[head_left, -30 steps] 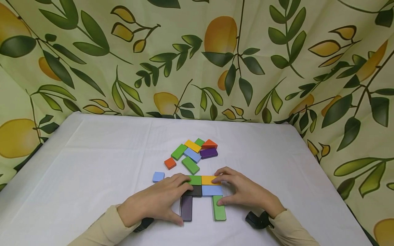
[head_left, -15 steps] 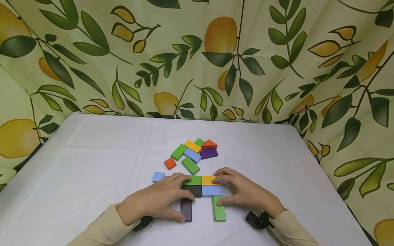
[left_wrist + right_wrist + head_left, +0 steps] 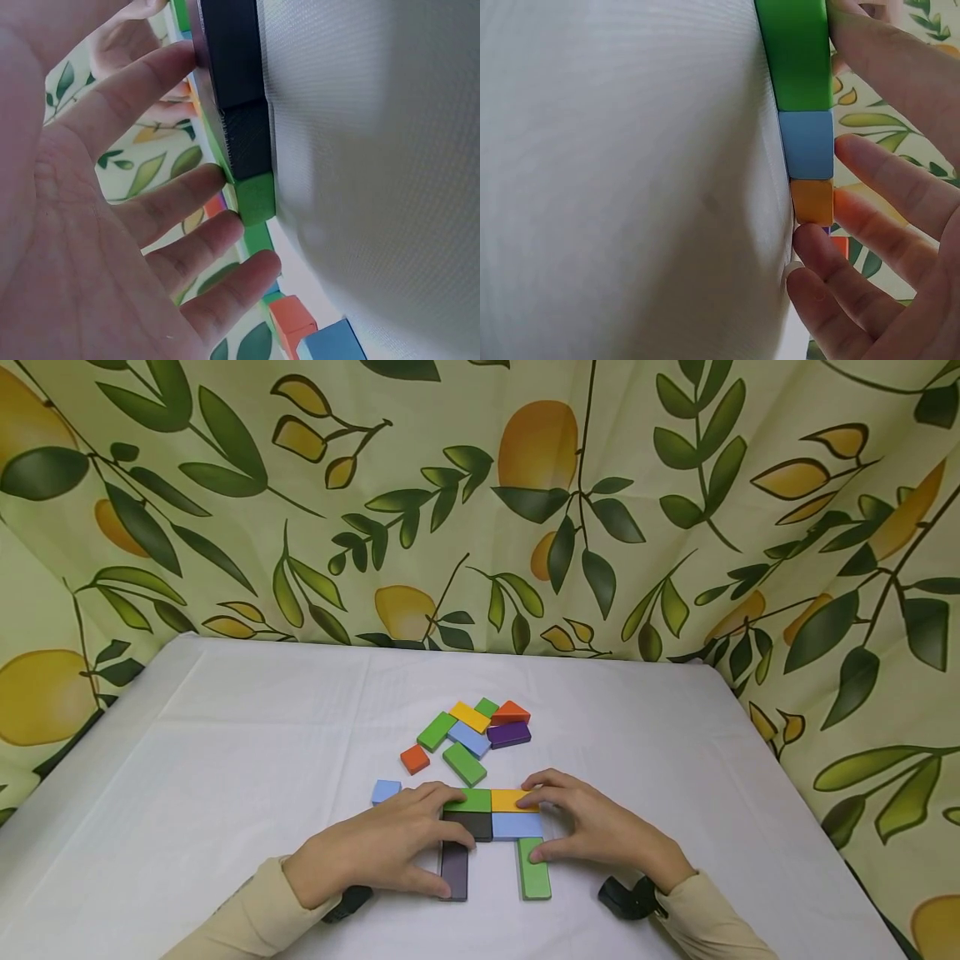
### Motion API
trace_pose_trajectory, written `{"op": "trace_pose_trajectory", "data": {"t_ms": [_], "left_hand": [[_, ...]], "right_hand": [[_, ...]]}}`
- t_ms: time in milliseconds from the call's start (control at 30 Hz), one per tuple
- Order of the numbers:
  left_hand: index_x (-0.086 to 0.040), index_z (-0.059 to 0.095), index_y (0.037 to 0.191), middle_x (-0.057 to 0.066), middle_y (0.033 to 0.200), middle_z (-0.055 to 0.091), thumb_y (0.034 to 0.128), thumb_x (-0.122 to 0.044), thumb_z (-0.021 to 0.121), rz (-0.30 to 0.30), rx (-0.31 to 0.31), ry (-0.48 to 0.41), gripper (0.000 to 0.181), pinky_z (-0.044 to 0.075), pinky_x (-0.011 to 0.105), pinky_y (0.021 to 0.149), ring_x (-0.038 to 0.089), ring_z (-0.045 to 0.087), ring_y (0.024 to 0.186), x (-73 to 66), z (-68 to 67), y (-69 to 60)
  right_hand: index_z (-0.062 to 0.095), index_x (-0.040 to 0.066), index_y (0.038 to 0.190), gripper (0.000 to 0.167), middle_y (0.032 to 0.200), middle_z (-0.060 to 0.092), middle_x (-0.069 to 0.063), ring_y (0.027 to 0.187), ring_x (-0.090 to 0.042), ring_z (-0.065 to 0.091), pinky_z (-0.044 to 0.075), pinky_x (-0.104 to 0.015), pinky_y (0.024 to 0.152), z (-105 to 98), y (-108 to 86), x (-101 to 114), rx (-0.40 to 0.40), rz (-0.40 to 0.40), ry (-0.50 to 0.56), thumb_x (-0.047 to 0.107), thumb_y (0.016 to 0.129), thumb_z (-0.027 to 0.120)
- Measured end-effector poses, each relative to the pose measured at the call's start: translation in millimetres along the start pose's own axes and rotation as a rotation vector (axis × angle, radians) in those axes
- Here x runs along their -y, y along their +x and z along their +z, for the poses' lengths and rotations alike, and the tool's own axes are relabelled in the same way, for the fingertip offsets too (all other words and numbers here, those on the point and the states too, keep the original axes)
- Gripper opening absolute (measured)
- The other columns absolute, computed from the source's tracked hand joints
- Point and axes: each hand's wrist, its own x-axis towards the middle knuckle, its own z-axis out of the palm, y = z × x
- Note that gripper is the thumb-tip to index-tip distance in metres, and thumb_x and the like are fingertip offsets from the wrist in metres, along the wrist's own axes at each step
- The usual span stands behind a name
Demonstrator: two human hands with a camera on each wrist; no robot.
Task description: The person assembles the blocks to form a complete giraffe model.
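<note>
Shifting left hand [image 3: 382,852] since a second ago: bringing its thumb from beside a dark purple rectangular block [image 3: 454,864] onto the near end, sliding its index fingertip from a black rectangular block [image 3: 471,827] toward the seam between both. Keeping right hand [image 3: 600,822] in place. Spreading fingers apart on both hands; touching right thumb to a long green rectangular block [image 3: 535,878], right fingertips to a yellow rectangular block [image 3: 503,800]. Seeing these blocks lying flat on the white cloth-covered table [image 3: 247,777], joining a shorter green rectangular block [image 3: 476,800] and a light blue rectangular block [image 3: 517,826]. Spotting beyond: loose coloured blocks, including an orange-red triangular block [image 3: 512,713].
</note>
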Motion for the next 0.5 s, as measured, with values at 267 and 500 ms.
{"op": "trace_pose_trajectory", "data": {"t_ms": [267,500], "left_hand": [[-0.038,0.063,0.127,0.003,0.147,0.046,0.0832,-0.048,0.076,0.005,-0.015,0.0,0.047,0.043,0.046,0.109,0.021,0.042,0.135,-0.3,-0.7,0.2],[-0.023,0.061,0.132,0.006,0.136,0.055,0.0876,-0.043,0.073,-0.015,-0.118,-0.002,0.05,0.048,0.045,0.104,0.023,0.054,0.124,12.8,-11.0,-4.4]], "right_hand": [[0.067,0.028,0.123,0.054,0.143,0.05,0.011,0.135,-0.018,0.046,0.041,-0.05,0.113,-1,-1.2,1,0.017,0.012,-0.005,0.054,0.077,0.079],[0.067,0.029,0.122,0.054,0.143,0.051,0.011,0.136,-0.02,0.046,0.041,-0.051,0.113,0,-1.8,1,0.016,0.019,-0.011,0.055,0.076,0.079]]}}
